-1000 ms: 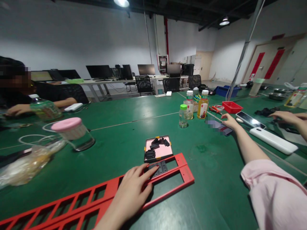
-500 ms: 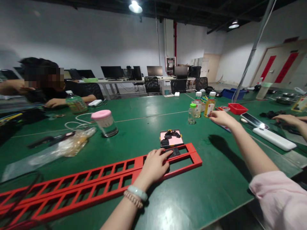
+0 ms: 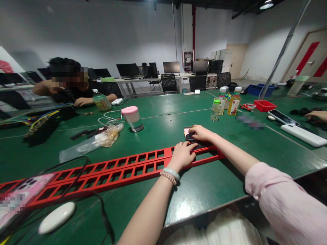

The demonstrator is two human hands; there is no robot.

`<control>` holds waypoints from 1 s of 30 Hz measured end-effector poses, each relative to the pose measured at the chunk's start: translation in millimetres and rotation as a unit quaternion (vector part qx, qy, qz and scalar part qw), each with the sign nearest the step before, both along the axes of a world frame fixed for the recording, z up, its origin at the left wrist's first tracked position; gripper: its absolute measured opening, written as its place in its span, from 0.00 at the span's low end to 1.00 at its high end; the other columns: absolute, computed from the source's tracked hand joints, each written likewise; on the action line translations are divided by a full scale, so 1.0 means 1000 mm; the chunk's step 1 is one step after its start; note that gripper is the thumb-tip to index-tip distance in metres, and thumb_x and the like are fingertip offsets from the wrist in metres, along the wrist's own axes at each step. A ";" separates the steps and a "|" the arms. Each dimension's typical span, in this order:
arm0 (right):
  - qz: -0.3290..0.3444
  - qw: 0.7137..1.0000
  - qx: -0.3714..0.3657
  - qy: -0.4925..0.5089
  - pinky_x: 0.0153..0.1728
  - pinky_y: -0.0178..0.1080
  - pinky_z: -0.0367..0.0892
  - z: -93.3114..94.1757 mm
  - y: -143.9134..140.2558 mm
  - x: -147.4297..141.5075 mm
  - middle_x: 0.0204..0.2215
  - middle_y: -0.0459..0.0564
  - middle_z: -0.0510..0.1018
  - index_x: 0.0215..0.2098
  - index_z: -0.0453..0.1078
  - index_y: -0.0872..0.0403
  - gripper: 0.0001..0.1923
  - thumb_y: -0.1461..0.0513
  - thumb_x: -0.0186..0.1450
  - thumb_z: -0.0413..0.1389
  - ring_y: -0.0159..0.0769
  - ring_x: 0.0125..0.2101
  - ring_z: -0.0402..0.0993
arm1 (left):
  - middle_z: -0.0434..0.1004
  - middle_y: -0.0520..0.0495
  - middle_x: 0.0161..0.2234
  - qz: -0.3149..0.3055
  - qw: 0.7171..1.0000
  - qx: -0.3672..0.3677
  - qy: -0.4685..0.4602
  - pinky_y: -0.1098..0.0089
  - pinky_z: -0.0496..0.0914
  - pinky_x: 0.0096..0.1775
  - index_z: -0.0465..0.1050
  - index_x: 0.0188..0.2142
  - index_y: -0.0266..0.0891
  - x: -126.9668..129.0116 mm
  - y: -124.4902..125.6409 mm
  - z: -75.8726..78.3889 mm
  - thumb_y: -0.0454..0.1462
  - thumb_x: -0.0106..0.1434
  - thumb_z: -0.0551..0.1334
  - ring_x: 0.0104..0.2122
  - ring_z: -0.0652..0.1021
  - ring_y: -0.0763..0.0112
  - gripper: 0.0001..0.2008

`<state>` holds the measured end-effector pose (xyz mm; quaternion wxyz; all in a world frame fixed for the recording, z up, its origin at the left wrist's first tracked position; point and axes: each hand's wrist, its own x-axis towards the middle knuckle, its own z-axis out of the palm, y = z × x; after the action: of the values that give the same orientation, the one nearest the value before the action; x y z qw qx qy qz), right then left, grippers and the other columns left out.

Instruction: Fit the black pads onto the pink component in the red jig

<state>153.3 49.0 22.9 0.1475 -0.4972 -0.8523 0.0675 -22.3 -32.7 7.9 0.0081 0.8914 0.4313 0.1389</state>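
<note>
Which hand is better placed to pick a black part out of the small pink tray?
Right. The right hand already rests on the pink tray; the left hand lies flat on the red frame.

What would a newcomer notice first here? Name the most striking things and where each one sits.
The long red slotted frame runs across the green table from lower left toward the middle. At its far end, the left hand rests on it, while the right hand reaches into a small pink tray of black parts just behind. Further left stands a clear jar with a pink lid.
</note>
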 end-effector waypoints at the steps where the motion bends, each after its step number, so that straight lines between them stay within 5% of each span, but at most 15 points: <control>1: 0.000 1.000 0.002 -0.004 0.40 0.32 0.61 0.001 0.000 -0.004 0.40 0.53 0.71 0.44 0.71 0.53 0.16 0.66 0.58 0.51 0.33 0.38 0.69 | 0.68 0.49 0.47 -0.002 1.000 0.001 -0.001 0.62 0.60 0.47 0.64 0.53 0.53 0.000 0.000 0.000 0.40 0.60 0.53 0.43 0.68 0.63 0.20; 21: -0.002 0.998 0.005 -0.065 0.41 0.33 0.62 0.003 0.007 -0.022 0.45 0.54 0.72 0.44 0.72 0.54 0.17 0.67 0.60 0.48 0.36 0.41 0.70 | 0.65 0.48 0.52 0.001 1.000 -0.018 0.011 0.60 0.58 0.48 0.62 0.54 0.51 0.005 0.006 0.003 0.40 0.60 0.54 0.46 0.66 0.59 0.21; 30: -0.021 0.995 -0.031 -0.093 0.37 0.33 0.62 0.001 0.013 -0.018 0.36 0.57 0.78 0.36 0.75 0.57 0.12 0.67 0.57 0.51 0.39 0.37 0.74 | 0.65 0.48 0.51 0.007 1.000 -0.027 0.010 0.60 0.58 0.48 0.62 0.55 0.51 0.006 0.004 0.006 0.39 0.60 0.54 0.46 0.66 0.60 0.22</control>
<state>135.7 61.8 24.3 0.0534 -0.5238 -0.8491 0.0436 -16.7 -28.3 13.8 0.0272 0.8894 0.4409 0.1180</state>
